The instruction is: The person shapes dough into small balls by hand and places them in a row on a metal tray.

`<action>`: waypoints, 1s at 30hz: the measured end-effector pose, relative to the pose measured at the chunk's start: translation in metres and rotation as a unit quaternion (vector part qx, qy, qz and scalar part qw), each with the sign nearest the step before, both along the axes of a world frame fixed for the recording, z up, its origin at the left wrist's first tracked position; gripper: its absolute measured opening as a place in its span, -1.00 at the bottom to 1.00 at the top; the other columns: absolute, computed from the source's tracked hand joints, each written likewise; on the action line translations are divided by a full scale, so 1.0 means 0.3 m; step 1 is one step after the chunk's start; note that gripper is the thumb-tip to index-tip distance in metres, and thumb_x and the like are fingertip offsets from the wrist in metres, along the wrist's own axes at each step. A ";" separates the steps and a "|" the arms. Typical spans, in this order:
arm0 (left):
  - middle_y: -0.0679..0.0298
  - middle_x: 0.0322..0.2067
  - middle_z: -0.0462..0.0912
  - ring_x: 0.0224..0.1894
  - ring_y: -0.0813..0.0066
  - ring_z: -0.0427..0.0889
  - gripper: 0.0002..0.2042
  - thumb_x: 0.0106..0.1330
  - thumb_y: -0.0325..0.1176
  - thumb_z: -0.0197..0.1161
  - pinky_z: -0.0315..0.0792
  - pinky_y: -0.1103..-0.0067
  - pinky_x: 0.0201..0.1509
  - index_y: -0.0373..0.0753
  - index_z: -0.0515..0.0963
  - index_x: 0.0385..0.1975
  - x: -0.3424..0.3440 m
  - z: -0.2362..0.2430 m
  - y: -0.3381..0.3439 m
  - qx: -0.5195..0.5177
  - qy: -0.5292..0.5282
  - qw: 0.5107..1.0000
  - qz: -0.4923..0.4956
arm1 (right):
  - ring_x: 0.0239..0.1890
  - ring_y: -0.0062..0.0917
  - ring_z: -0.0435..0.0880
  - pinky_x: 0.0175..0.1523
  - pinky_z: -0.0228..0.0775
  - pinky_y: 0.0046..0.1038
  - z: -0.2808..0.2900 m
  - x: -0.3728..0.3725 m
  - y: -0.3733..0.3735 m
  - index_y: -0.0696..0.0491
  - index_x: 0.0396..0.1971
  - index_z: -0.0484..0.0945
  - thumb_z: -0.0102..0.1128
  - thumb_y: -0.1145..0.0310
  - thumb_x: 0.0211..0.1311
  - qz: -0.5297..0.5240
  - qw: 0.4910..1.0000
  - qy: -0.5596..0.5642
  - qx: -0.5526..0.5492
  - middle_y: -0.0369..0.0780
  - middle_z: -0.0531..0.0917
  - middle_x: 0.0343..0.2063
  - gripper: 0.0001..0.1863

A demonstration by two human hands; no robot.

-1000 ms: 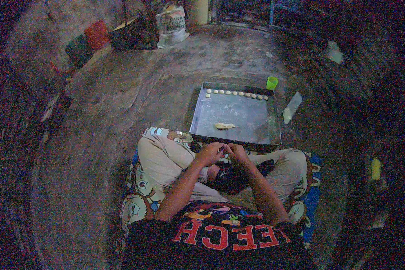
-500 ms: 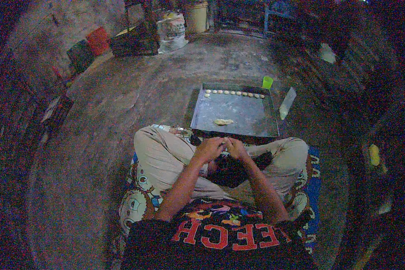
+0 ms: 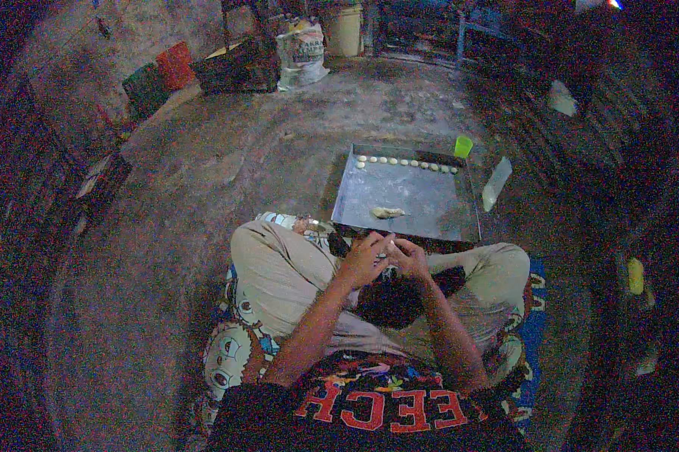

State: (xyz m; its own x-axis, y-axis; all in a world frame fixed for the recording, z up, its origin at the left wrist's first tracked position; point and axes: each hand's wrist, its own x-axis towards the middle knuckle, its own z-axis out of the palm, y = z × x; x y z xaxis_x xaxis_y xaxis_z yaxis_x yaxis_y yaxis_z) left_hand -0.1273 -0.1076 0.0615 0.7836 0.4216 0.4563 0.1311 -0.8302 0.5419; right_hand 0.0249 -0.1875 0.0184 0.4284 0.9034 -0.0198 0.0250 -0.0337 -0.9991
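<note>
Over my crossed legs, my left hand (image 3: pixel 364 260) and my right hand (image 3: pixel 408 258) meet with bent fingers. Between their fingertips is a small pale piece of dough (image 3: pixel 389 242), mostly hidden by the fingers. Just beyond them lies a shallow metal tray (image 3: pixel 411 192) with a dusting of white. A larger irregular lump of dough (image 3: pixel 387 213) rests near its close edge. Along the far side runs a row of several small round dough pieces (image 3: pixel 404 163), with one more below the row's left end.
A green cup (image 3: pixel 463 146) stands at the tray's far right corner. Right of the tray lies a clear plastic bag (image 3: pixel 496 184) with something pale inside. Patterned cloth (image 3: pixel 230 354) is under me. A white sack (image 3: pixel 302 56) and a cream bucket (image 3: pixel 346 32) stand farther back.
The view has shifted a little, so the scene sits lower and farther right. My hands stay together, with their fingers rearranged around the small dough piece.
</note>
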 end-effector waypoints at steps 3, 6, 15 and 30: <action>0.14 -0.17 0.45 -0.15 0.11 0.50 -0.53 0.20 -0.19 0.15 0.41 0.35 -0.06 -0.16 0.35 0.12 -0.034 0.066 -0.005 -0.019 0.044 0.999 0.005 | -0.42 -0.71 0.53 -0.33 0.38 -0.63 0.013 -0.025 0.006 0.08 -0.28 0.55 0.17 0.19 0.22 -0.018 0.999 -0.020 0.036 -0.35 0.59 -0.48 -0.75; 0.15 -0.15 0.45 -0.12 0.10 0.50 -0.53 0.20 -0.18 0.16 0.40 0.34 -0.04 -0.15 0.36 0.12 -0.040 -0.046 0.034 -0.058 0.051 0.997 0.010 | -0.41 -0.70 0.53 -0.31 0.40 -0.58 0.151 -0.069 -0.022 0.09 -0.32 0.53 0.16 0.22 0.23 0.005 0.999 -0.012 -0.043 -0.33 0.59 -0.46 -0.77; 0.18 -0.19 0.48 -0.05 0.18 0.48 -0.61 0.15 -0.33 0.23 0.40 0.38 0.01 -0.11 0.47 0.02 -0.056 0.006 0.036 -0.148 0.009 0.984 -0.096 | -0.31 -0.69 0.51 -0.19 0.33 -0.62 -0.056 -0.055 -0.030 0.15 -0.19 0.54 0.09 0.16 0.28 0.059 0.998 0.032 0.017 -0.33 0.61 -0.36 -0.66; 0.22 -0.14 0.51 -0.09 0.28 0.50 -0.72 0.20 -0.26 0.22 0.38 0.41 0.03 -0.13 0.57 -0.10 -0.055 -0.178 0.166 -0.261 0.060 0.962 -0.051 | -0.30 -0.67 0.51 -0.17 0.34 -0.60 -0.044 -0.056 -0.008 0.16 -0.24 0.56 0.02 0.23 0.32 0.112 0.959 0.237 -0.105 -0.34 0.60 -0.33 -0.71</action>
State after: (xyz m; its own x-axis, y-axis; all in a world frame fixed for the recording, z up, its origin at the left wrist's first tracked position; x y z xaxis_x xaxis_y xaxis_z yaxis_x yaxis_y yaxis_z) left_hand -0.1439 -0.0578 0.0082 0.8668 0.4871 0.1068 0.1510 -0.4605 0.8747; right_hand 0.0082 -0.1900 0.0054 0.1226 0.9268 -0.3550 -0.3997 -0.2813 -0.8724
